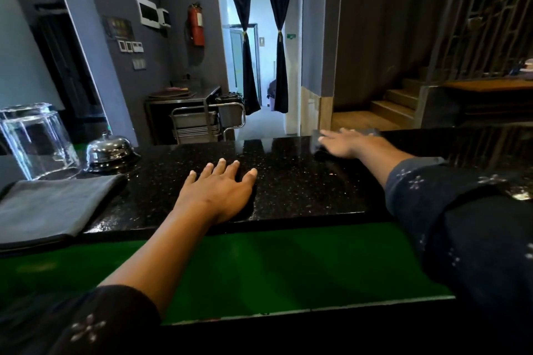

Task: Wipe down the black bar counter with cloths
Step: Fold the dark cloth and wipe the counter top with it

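On the black table [302,181] we press both hands flat, fingers straight: left hand [222,188] on a dark cloth [249,207] at centre, right hand [346,142] on another cloth [318,149] toward 1 o'clock; folded grey cloth [52,207] at 9 o'clock.

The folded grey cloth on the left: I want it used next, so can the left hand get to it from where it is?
Probably yes. The left hand lies flat on the counter, and bare counter separates it from the folded grey cloth.
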`<state>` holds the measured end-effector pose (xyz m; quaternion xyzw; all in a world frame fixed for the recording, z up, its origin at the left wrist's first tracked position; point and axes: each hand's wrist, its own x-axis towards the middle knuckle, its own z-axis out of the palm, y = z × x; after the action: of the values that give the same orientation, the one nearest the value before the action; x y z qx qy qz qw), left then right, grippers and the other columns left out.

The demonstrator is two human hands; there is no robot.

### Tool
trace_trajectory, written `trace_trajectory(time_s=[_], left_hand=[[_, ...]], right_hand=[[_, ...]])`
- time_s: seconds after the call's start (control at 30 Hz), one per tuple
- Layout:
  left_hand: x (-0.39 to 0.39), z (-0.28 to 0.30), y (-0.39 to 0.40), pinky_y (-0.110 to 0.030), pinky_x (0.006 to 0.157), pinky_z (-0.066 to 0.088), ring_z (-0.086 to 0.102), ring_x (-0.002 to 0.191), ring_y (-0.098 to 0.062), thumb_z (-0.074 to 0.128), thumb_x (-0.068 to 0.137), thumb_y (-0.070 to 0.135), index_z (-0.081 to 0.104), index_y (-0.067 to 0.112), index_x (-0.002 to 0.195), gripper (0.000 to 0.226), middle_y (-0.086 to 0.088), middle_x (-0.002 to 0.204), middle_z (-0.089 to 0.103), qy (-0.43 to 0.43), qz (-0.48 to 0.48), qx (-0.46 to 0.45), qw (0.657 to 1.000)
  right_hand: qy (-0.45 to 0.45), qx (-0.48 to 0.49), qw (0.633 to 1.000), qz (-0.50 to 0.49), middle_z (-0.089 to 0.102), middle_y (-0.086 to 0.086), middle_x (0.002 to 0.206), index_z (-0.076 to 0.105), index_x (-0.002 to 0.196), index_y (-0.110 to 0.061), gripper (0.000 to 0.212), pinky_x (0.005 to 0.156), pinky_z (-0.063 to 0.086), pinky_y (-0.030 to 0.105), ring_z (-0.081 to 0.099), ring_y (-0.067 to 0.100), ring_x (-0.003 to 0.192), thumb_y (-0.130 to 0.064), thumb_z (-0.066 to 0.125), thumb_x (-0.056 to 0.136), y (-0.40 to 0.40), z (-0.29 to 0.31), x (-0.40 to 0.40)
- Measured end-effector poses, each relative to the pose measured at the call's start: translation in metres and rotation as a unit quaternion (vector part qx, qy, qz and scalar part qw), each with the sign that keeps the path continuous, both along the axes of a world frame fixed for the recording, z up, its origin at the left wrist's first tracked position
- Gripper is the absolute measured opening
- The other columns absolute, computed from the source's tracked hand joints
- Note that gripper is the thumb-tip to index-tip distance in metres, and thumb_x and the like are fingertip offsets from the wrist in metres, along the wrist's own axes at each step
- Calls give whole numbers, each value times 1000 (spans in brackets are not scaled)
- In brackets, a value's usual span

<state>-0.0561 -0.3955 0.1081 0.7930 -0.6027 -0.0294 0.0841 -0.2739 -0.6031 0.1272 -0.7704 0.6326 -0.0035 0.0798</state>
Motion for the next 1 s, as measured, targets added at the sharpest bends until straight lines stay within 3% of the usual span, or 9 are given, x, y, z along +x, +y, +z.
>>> trace_trajectory(time_s=[0.1, 0.17, 0.33, 0.47, 0.67, 0.8, 0.87, 1.0], left_hand=[[-2, 1, -2, -45, 119, -1, 1, 148, -20, 12, 92, 67, 10, 30, 152, 71, 1, 161, 2, -3, 8, -1, 1000], [-3, 2, -2, -46, 118, -1, 1, 148, -21, 13, 92, 67, 10, 29, 153, 72, 0, 161, 2, 1, 9, 4, 1000], [-2, 4, 1, -46, 119, 1, 4, 148, -22, 14, 91, 68, 11, 28, 153, 74, -1, 161, 4, 1, 9, 6, 1000], [-2, 5, 6, -45, 118, 2, 5, 148, -22, 15, 90, 69, 12, 28, 153, 75, -2, 161, 5, -3, 1, 11, 1000], [-3, 3, 4, -45, 118, 4, 6, 148, -23, 14, 89, 72, 13, 29, 153, 77, -2, 161, 7, -14, 13, 0, 1000], [-3, 2, -1, -45, 118, 4, 7, 148, -24, 15, 87, 74, 13, 30, 153, 79, -3, 161, 7, -18, 11, 6, 1000], [-1, 3, -2, -45, 118, 3, 7, 148, -24, 15, 86, 75, 13, 31, 153, 80, -3, 161, 7, -16, 10, 7, 1000], [1, 6, 0, -46, 117, 3, 7, 148, -23, 16, 86, 75, 13, 30, 152, 80, -4, 161, 7, -17, 5, 18, 1000]], right_hand=[[11, 11, 998, -68, -4, 4, 165, 7, 152, -49, 61, 116, -6, 62, -3, 31, 151, -68, 11, 94, -4, 0, -37], [3, 10, 998, -56, -6, 5, 165, 7, 152, -49, 59, 115, -7, 63, -5, 32, 150, -66, 11, 95, 16, 1, -28], [-16, -20, 991, 130, -2, 4, 165, 7, 150, -53, 54, 115, -6, 62, 0, 30, 151, -64, 13, 97, 110, -6, 27], [-6, -25, 975, 219, 3, -3, 165, 10, 149, -54, 53, 117, -1, 55, 4, 21, 151, -64, 17, 98, 165, -6, 5], [-3, -18, 997, 72, 3, -4, 165, 11, 150, -54, 53, 116, 0, 56, 5, 22, 151, -65, 15, 97, 113, -1, -82], [-5, -15, 1000, -18, -2, 4, 165, 9, 153, -48, 58, 117, -3, 60, 0, 29, 151, -63, 13, 97, 87, -1, -67], [-14, -18, 1000, 3, -3, 8, 165, 8, 154, -45, 58, 116, -4, 62, -1, 31, 151, -61, 13, 98, 91, 2, -39], [-24, -21, 989, 146, -2, 6, 165, 8, 152, -49, 56, 115, -7, 62, -2, 30, 151, -62, 14, 98, 126, -2, 6]])
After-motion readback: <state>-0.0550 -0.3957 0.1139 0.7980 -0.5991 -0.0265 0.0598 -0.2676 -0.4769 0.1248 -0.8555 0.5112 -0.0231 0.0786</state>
